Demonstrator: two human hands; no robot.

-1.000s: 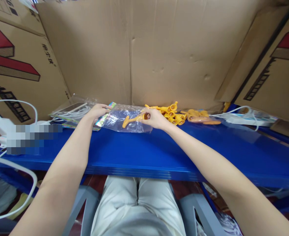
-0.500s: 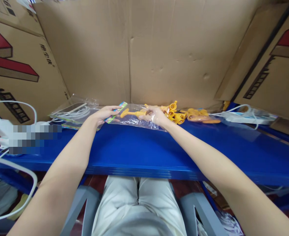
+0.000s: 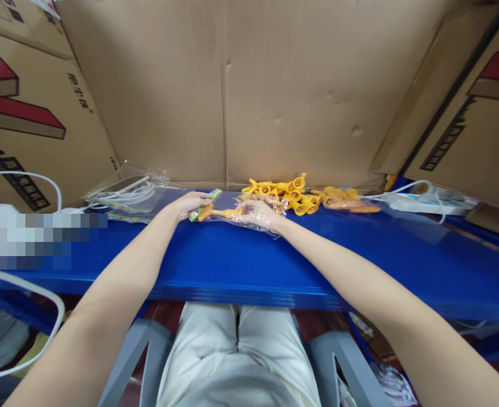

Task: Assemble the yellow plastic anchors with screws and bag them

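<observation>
My left hand [image 3: 190,204] is closed on the card end of a clear plastic bag [image 3: 255,227]. A bright green-and-blue printed card [image 3: 215,194] shows by its fingertips. My right hand [image 3: 257,215] is closed on the narrow end of a yellow plastic piece with a T-shaped head [image 3: 224,213]. Clear film wraps round the right fingers and wrist. The piece's head lies against the card, near the left fingers. Just behind my right hand lies a pile of yellow plastic pieces with cup-shaped ends [image 3: 298,198].
To the right lie bagged orange-yellow pieces [image 3: 342,200] and a white power strip [image 3: 431,202] with cable. On the left are flat clear bags with printed cards [image 3: 126,217], a phone [image 3: 124,186], and coiled white cable [image 3: 133,194]. Cardboard [image 3: 300,85] walls the back of the blue table [image 3: 249,265].
Both hands and the bag have come slightly nearer to me. My right hand has shifted left with the yellow piece, whose head now lies over the card. More of the pile shows.
</observation>
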